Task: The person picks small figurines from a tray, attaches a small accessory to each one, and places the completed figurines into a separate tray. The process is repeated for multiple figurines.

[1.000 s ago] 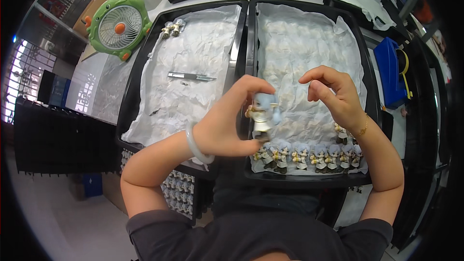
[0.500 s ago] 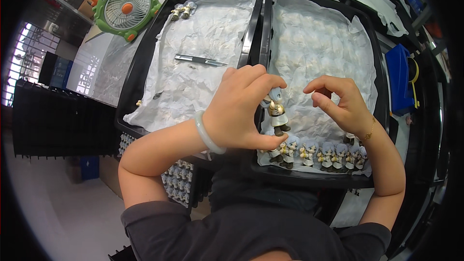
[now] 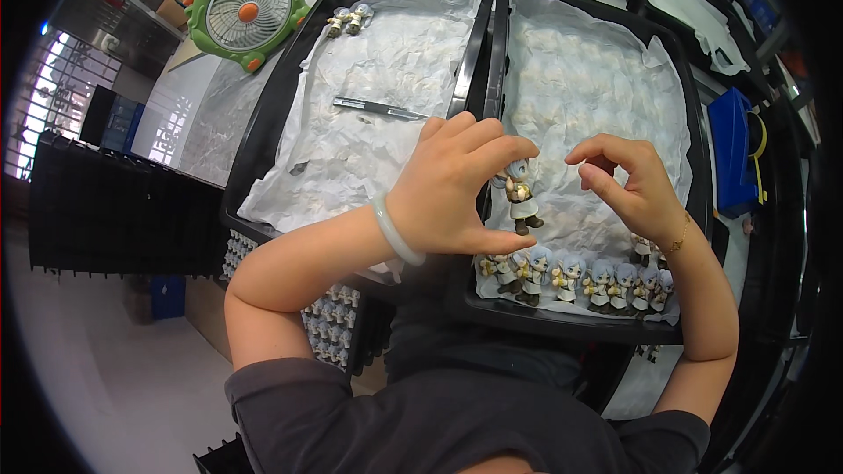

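One figurine is clamped between thumb and forefinger of the left hand, above the right tray; the right hand has fingertips slightly apart. That paper-lined tray holds seven near-row figurines, another behind; the left tray, one pen, two far-left figurines.

Bright, soft light overall; barred window, left of and below green fan, blown out. Glare on pale counter below fan. Fisheye bends edges, rim black; area far right of fan dim, soft.
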Motion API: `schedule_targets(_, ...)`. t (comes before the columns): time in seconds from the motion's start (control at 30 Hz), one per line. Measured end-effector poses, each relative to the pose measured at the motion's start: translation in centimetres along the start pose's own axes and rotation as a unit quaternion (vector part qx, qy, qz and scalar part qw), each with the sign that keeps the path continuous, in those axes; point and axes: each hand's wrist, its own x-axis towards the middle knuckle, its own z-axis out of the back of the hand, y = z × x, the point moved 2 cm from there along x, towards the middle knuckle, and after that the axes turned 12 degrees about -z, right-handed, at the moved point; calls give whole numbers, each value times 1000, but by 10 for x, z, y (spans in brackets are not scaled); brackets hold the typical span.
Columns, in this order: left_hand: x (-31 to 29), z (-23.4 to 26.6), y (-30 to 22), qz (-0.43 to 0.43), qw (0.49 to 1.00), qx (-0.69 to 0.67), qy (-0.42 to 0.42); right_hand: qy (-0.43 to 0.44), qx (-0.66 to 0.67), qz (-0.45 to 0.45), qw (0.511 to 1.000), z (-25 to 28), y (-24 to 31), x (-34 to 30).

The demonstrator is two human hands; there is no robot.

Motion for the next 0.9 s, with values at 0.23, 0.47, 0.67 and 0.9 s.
schedule_targets(0.23,-1,-3,1,12,1000,-4,18,-2,-3,-7,1000,2,-1,0)
schedule_targets(0.47,-2,-1,0,11,1000,-12,23,21,8,-6,1000,-1,-1,0)
schedule_targets(0.67,1,-1,-2,-63,997,-30,-17,149,89,-11,985,-28,-2,-7)
schedule_targets(0.9,4,-8,-8,-57,996,39,-56,164,95,-41,981,-32,3,-12)
